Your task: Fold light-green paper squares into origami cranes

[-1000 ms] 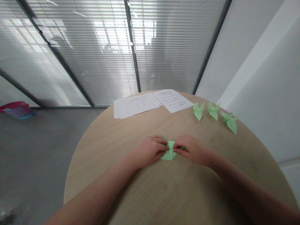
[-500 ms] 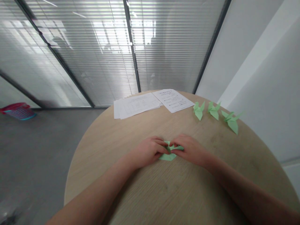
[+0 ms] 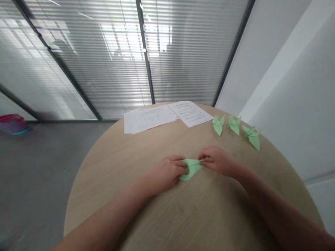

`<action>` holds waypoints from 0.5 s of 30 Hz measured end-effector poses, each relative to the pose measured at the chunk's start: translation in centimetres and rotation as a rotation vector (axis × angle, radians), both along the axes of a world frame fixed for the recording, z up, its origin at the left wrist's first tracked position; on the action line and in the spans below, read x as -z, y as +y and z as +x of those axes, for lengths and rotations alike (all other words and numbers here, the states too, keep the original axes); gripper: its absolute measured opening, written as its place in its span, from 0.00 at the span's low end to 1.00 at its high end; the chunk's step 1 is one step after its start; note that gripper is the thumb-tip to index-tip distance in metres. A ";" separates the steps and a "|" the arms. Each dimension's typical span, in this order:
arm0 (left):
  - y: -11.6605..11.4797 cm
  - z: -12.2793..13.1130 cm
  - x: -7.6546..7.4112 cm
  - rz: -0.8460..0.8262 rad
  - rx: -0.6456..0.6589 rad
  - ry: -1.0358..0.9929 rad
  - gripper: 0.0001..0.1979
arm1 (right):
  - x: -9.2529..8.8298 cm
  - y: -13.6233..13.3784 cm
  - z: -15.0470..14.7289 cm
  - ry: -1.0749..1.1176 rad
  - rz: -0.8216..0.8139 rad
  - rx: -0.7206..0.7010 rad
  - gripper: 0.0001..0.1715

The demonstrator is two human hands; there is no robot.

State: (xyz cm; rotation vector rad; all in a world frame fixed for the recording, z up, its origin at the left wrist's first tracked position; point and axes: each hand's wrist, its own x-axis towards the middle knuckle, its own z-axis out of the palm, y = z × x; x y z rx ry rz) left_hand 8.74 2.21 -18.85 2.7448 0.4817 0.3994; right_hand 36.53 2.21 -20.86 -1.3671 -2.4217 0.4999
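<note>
Currently: green paper point(image 3: 192, 168), part-folded, flat on the table point(image 3: 209, 216) between both hands. Best practice, as judged: pin one side firmly and run the crease flat and even. Left hand point(image 3: 167, 170): knuckles up, fingertips pressing the left edge, enclosing nothing. Right hand point(image 3: 218, 161): curled, pinching the right-hand point.

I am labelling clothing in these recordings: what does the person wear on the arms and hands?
Nothing visible. The left forearm and the right forearm are bare to the picture's edge, with no sleeve in view. The left hand and the right hand show no glove, ring, watch or bracelet.
</note>
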 end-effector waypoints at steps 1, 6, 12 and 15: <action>-0.1 0.1 0.1 -0.005 0.001 -0.005 0.16 | 0.0 0.0 0.2 -0.005 -0.017 0.005 0.06; -0.6 0.6 0.6 0.043 -0.042 0.031 0.15 | -0.4 -0.1 0.4 0.009 -0.038 -0.048 0.11; -0.9 1.2 0.7 0.124 -0.094 0.100 0.11 | -0.8 -0.4 -0.2 -0.025 -0.052 -0.081 0.15; -0.9 1.5 0.5 0.087 -0.126 0.101 0.09 | -0.9 -0.6 -0.5 -0.013 -0.075 -0.060 0.14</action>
